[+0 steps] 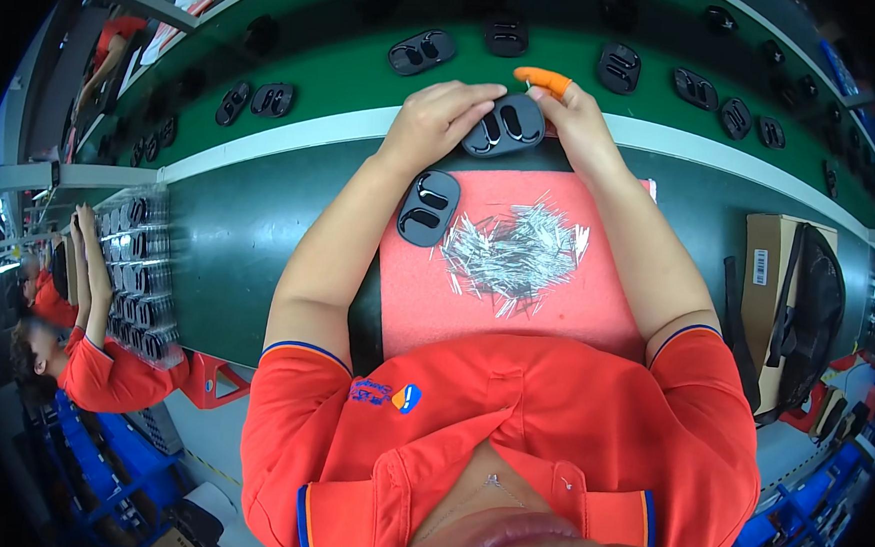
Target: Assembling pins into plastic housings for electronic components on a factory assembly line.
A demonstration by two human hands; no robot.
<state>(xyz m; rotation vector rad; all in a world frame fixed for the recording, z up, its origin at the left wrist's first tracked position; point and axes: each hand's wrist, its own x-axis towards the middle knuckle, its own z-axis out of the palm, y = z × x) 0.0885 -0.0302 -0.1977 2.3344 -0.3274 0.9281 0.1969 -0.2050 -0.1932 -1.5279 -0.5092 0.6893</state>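
A dark grey rounded case (506,142) with two glossy black curved pieces set in its face is tilted up at the near edge of the green belt. My left hand (435,121) grips it from its left side, fingers along its upper edge. At its upper right corner is my right hand (579,122), an orange cover (545,78) on the index finger. Its thumb and index finger close together over something too small to make out. Below, a similar case (428,209) lies at the left edge of a pink mat (411,297), beside a loose pile of thin whitish sticks (514,253).
More such cases (620,68) stand spaced along the green belt (571,56), beyond a pale rail (285,142). Clear trays (142,275) of black pieces sit at the left, near another person (121,369). On the right are a cardboard box (763,243) and a black bag (815,297).
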